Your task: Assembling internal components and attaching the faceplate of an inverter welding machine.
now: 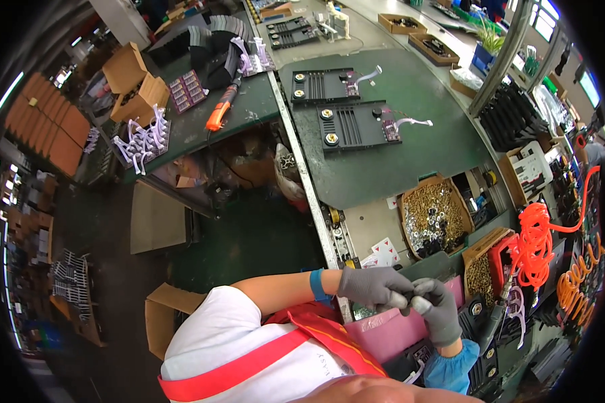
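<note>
Both hands wear grey gloves and meet over a pink sheet or bag (386, 334) at the lower right. My left hand (373, 287), with a blue band at its wrist, has its fingers pinched together. Fingertip to fingertip with it, my right hand (438, 312) is closed too, a blue sleeve behind it. Something small and dark sits between the fingertips; its kind is too hidden to tell. Just beyond the hands stands a cardboard tray (405, 232) of small brass-coloured and silver parts. Two black slotted panels (363, 126) with circuit boards and white leads lie farther off on the green mat (410, 174).
A metal rail (301, 168) edges the bench on the left. Red coiled air hose (534, 245) hangs at the right, beside another box of brass parts (478, 277). An orange-handled tool (222, 111) and purple boards (187, 92) lie on the left table.
</note>
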A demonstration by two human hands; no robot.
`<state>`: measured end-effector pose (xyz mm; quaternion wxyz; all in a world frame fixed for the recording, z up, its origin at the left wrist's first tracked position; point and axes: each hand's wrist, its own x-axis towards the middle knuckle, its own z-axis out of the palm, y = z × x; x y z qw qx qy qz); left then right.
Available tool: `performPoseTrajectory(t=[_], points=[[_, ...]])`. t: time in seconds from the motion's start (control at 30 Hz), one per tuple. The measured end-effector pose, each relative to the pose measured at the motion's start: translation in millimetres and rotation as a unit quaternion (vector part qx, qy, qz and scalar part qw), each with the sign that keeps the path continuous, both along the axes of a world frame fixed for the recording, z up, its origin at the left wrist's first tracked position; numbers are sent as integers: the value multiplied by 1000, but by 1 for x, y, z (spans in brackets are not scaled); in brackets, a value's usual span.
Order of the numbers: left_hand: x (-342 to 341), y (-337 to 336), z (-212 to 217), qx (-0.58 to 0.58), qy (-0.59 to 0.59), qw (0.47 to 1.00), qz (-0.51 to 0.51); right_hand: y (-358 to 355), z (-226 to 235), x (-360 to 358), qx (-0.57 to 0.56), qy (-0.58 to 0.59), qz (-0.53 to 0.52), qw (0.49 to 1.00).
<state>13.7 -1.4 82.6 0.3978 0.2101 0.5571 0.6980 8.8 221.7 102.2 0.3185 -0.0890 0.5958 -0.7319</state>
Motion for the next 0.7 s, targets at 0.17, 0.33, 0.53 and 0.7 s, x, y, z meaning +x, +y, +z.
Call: performPoseTrajectory(t=[0.17,0.33,0.53,0.7], points=[[7,-3,-8,-23,59,997,-34,16,27,16,278,233,135,922],[4,-16,-14,-45,-19,998,34,67,22,32,424,404,484,650],[12,-10,-23,-55,-39,994,81,66,20,20,589,491,292,572],[24,-11,-12,-68,-58,990,106,61,12,31,630,464,375,497]])
